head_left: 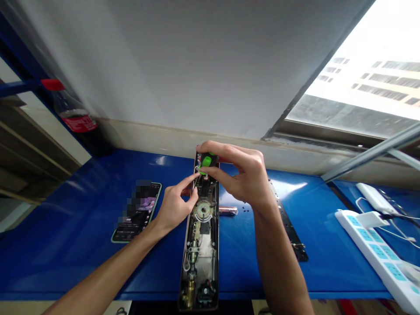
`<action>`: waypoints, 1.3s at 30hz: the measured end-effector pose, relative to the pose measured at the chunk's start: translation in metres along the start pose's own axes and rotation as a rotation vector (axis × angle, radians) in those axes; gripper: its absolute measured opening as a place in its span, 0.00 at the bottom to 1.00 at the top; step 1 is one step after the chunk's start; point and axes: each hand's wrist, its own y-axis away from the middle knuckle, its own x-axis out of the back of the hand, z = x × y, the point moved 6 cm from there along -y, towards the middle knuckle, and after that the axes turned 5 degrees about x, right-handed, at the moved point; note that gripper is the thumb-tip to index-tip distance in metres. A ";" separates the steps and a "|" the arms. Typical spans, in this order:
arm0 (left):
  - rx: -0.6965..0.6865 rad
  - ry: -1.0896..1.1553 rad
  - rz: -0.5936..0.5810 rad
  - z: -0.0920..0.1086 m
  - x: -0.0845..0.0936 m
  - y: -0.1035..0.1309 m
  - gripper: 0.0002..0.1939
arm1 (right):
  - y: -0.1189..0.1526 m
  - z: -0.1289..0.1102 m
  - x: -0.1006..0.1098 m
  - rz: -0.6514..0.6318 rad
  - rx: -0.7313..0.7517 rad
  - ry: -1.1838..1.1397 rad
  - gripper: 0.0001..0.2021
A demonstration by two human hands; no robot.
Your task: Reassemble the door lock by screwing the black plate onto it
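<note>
Centrally on the blue table [82,245], an opened lock body [201,245] lies lengthwise, its near end overhanging the front edge. Right hand [241,175] grips a green-handled screwdriver [206,162] upright over the lock's far end, fingers closed around the handle. Left hand [175,203] pinches the shaft near the tip. A phone [138,212] lies left of the lock; a power strip [377,247] sits at the right edge.
</note>
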 end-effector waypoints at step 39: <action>-0.594 -0.718 -0.669 0.091 -0.116 0.018 0.15 | 0.065 0.091 0.096 -0.283 -0.587 0.350 0.13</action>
